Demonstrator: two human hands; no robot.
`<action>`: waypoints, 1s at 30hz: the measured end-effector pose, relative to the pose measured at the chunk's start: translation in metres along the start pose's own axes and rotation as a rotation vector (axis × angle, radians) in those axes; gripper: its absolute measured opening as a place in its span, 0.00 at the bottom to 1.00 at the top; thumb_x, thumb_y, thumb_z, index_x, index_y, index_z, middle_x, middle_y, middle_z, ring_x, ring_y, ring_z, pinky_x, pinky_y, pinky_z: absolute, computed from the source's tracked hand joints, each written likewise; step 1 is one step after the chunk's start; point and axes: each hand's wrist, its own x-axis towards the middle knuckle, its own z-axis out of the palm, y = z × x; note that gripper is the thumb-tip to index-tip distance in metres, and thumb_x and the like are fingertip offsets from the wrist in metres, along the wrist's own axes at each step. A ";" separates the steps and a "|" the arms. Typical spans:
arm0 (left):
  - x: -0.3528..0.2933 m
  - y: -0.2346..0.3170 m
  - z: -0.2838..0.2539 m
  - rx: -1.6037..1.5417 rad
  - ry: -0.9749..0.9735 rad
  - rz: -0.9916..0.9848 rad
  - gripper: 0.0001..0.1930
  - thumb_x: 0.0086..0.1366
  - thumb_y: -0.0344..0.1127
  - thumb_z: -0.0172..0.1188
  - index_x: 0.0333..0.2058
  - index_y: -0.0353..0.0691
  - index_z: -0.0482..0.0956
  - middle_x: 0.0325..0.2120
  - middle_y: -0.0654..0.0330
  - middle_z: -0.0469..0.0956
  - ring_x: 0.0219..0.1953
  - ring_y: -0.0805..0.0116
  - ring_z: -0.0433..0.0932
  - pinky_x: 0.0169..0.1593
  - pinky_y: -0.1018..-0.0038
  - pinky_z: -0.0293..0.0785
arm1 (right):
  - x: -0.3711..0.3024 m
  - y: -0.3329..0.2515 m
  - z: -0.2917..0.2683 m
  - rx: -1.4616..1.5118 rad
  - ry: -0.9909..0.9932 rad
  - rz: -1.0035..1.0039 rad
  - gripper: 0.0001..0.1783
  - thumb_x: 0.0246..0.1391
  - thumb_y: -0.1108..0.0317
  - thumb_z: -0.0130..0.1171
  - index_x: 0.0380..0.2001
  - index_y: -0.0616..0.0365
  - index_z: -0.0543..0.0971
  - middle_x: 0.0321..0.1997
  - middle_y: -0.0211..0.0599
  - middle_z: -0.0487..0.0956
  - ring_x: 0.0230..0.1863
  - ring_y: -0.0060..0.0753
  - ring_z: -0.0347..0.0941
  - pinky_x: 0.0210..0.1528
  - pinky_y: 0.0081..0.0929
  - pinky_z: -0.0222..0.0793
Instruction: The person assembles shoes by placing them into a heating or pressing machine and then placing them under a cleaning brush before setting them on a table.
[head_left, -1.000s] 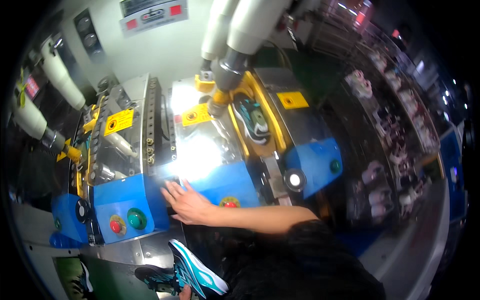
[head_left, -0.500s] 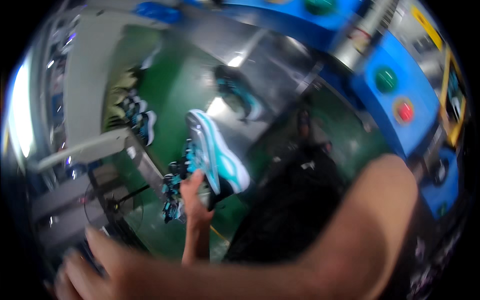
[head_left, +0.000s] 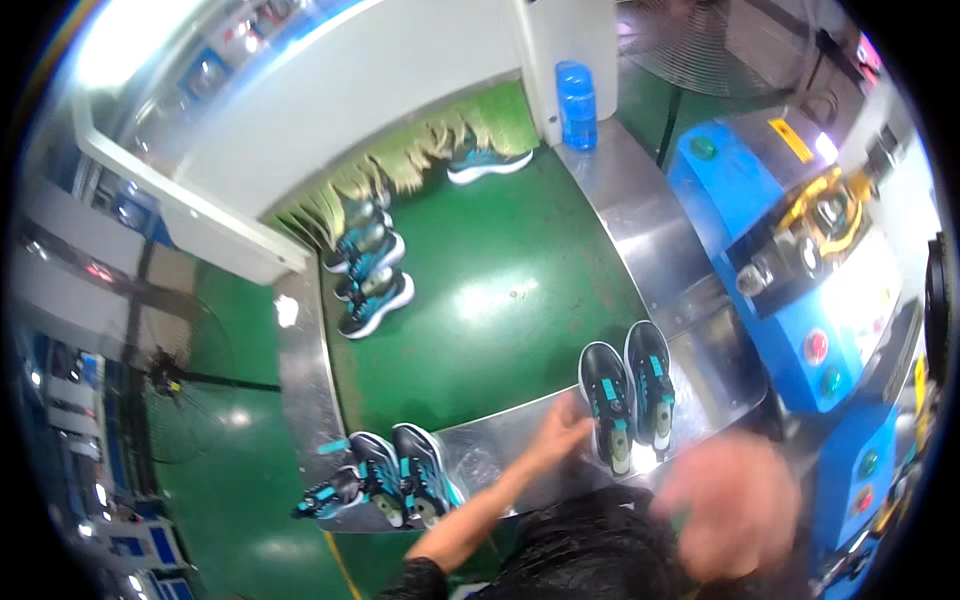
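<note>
A pair of black and teal sneakers stands side by side on the metal ledge at the front right: the left sneaker (head_left: 606, 402) and the right sneaker (head_left: 651, 385). Close beside the left one is my left hand (head_left: 560, 434), fingers slightly apart and nothing in its grasp; contact with the shoe cannot be made out. My right hand (head_left: 735, 505) is a blur just in front of the pair, its fingers smeared by motion. Further left on the ledge, more sneakers (head_left: 425, 470) are grouped, one of them lying over at the corner.
A green belt (head_left: 490, 300) runs under a fringed curtain (head_left: 400, 170) of a white machine. Several sneakers (head_left: 378, 300) sit on it near the fringe. A blue bottle (head_left: 577, 105) stands on the far metal edge. Blue machines with buttons (head_left: 815, 347) line the right; a fan (head_left: 165, 375) is left.
My view has swung round to the belt. The sneaker that was in my left hand is out of it. My right arm, earlier stretched across to the left, is back on the right.
</note>
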 end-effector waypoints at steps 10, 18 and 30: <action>0.116 -0.018 -0.323 1.111 0.279 0.423 0.27 0.59 0.34 0.55 0.55 0.29 0.62 0.56 0.43 0.64 0.59 0.43 0.62 0.63 0.58 0.57 | 0.149 0.197 0.149 -0.357 -0.906 0.282 0.28 0.52 0.61 0.62 0.54 0.62 0.68 0.52 0.51 0.73 0.51 0.49 0.71 0.54 0.37 0.67; 0.133 -0.042 -0.369 0.817 0.292 0.474 0.23 0.49 0.27 0.55 0.47 0.31 0.70 0.51 0.47 0.70 0.55 0.47 0.68 0.59 0.55 0.63 | 0.412 0.503 0.256 -1.171 -1.055 -0.423 0.42 0.33 0.56 0.74 0.52 0.63 0.69 0.51 0.52 0.73 0.47 0.53 0.74 0.48 0.41 0.70; 0.114 -0.049 -0.349 0.946 0.413 0.438 0.20 0.52 0.31 0.57 0.45 0.31 0.69 0.52 0.46 0.68 0.56 0.49 0.67 0.61 0.60 0.63 | 0.118 0.285 0.167 -0.642 -0.598 0.695 0.38 0.32 0.51 0.75 0.47 0.61 0.76 0.48 0.42 0.78 0.49 0.37 0.74 0.54 0.34 0.68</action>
